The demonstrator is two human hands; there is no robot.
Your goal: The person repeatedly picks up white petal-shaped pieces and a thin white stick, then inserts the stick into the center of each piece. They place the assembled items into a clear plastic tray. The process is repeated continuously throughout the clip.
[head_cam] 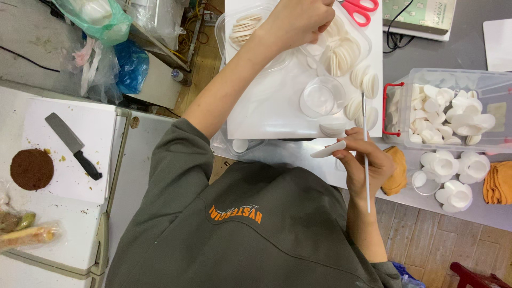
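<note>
White brush [365, 154] gripped in R hand [368, 165] w/ 1 petal [328, 150], long axis vertical, tip up-frame.

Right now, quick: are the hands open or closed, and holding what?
Left hand: curled over the white discs; grip cannot be told.
Right hand: closed on a thin white stick and a white curved piece.

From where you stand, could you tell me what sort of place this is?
Probably a small craft workshop: white discs lie on a board, a bin holds finished white flowers, and the right hand holds a brush.
</note>
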